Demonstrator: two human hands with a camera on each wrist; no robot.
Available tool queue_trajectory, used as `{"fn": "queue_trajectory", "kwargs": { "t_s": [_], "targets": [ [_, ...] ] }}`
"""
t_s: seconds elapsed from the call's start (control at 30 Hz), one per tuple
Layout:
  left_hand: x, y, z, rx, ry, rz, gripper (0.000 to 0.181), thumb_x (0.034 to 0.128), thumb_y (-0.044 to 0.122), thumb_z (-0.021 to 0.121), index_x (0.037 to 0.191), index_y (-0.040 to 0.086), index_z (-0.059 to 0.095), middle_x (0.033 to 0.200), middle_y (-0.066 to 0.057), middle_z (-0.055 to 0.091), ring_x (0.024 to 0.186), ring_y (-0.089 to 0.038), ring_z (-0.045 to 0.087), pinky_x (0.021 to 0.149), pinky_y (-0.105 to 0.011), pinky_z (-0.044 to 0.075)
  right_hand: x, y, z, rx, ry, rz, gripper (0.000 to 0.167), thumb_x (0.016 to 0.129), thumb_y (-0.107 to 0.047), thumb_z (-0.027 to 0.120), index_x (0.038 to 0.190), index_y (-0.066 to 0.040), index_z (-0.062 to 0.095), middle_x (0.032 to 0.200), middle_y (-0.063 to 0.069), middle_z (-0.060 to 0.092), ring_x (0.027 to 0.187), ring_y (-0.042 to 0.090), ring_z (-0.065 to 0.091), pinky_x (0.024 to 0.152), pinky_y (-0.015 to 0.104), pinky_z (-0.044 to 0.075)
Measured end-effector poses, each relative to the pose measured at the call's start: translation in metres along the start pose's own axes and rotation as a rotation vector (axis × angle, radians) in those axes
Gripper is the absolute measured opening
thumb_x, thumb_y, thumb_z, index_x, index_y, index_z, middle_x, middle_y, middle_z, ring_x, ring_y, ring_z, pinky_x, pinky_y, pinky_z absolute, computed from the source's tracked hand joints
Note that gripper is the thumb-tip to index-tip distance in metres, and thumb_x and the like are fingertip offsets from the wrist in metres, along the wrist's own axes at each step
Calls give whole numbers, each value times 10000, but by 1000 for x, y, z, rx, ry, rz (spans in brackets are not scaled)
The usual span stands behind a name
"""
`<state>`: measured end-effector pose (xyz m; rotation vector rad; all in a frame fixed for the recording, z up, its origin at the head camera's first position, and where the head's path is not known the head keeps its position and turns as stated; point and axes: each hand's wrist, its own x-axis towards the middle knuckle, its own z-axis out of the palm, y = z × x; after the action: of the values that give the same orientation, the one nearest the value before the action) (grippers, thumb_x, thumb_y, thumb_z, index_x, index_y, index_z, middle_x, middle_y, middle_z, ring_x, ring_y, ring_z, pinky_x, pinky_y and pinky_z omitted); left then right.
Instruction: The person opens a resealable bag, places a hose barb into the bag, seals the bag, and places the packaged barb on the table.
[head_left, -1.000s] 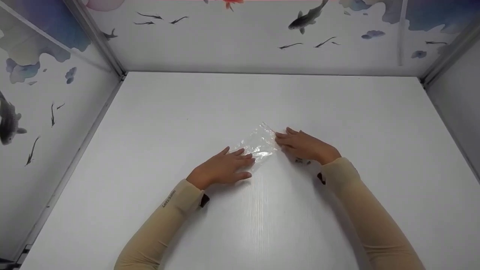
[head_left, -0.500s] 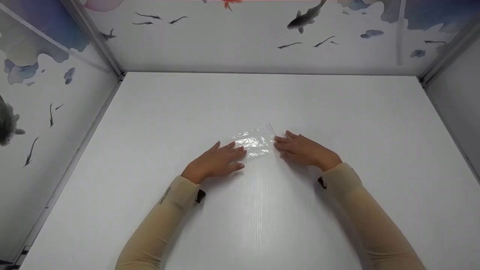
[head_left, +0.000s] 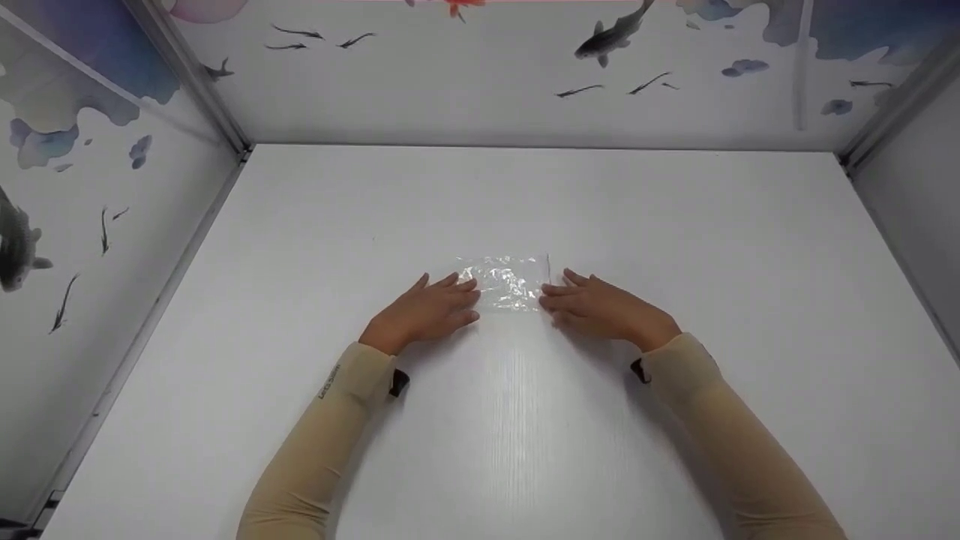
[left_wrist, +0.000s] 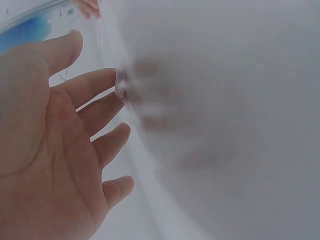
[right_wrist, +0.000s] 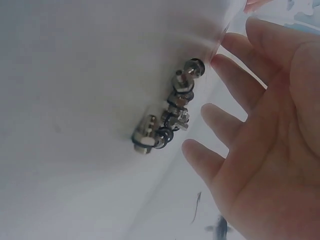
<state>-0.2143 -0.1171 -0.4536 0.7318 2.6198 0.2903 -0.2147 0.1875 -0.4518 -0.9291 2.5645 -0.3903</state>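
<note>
A clear zip-type plastic bag (head_left: 510,283), crinkled and shiny, lies flat on the white table between both hands, its long sides running left to right. My left hand (head_left: 424,311) rests its outstretched fingertips on the bag's left end; the left wrist view shows the fingers (left_wrist: 97,87) spread, two reaching the bag's edge. On the right, my hand (head_left: 611,309) touches the bag's seam end with extended fingers. Several small metal fittings with dark rings (right_wrist: 172,107) lie in a cluster beneath the right palm, seen in the right wrist view and hidden in the head view.
The white tabletop (head_left: 480,202) spreads around the hands. A back panel (head_left: 465,97) with printed fish stands along the far edge, and a similar side panel (head_left: 150,225) borders the left. A grey panel (head_left: 915,187) closes the right side.
The bag has turned from a slant to lying square. My left hand has shifted left and away from me; my right hand has come slightly nearer, covering the fittings in the head view.
</note>
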Motion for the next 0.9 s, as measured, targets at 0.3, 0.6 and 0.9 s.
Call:
{"fn": "queue_trajectory", "kwargs": {
  "t_s": [0.3, 0.6, 0.9],
  "targets": [
    [3, -5, -3, -6, 14, -36, 548, 1011, 491, 366, 1492, 228, 365, 1572, 82, 262, 1489, -165, 136, 1186, -495, 56, -4, -11, 3, -15, 8, -42, 462, 1017, -308, 465, 1456, -167, 432, 1536, 30, 361, 1465, 344, 185, 1152, 544, 172],
    [7, 3, -3, -1, 128, -6, 429, 996, 388, 486, 1342, 150, 574, 1496, -51, 430, 1433, -235, 314, 1181, -467, 150, -2, -10, 4, 82, 0, -24, 504, 1018, -362, 445, 1489, -198, 369, 1568, -5, 298, 1473, 261, 203, 1169, 506, 154],
    [20, 25, -2, 32, 364, -24, 381, 958, 378, 573, 1217, 110, 648, 1201, -66, 635, 1120, -245, 592, 961, -416, 458, -1, -1, -2, 286, 92, 76, 539, 995, -331, 520, 1486, -161, 379, 1534, 51, 368, 1430, 276, 312, 1136, 494, 259]
  ]
}}
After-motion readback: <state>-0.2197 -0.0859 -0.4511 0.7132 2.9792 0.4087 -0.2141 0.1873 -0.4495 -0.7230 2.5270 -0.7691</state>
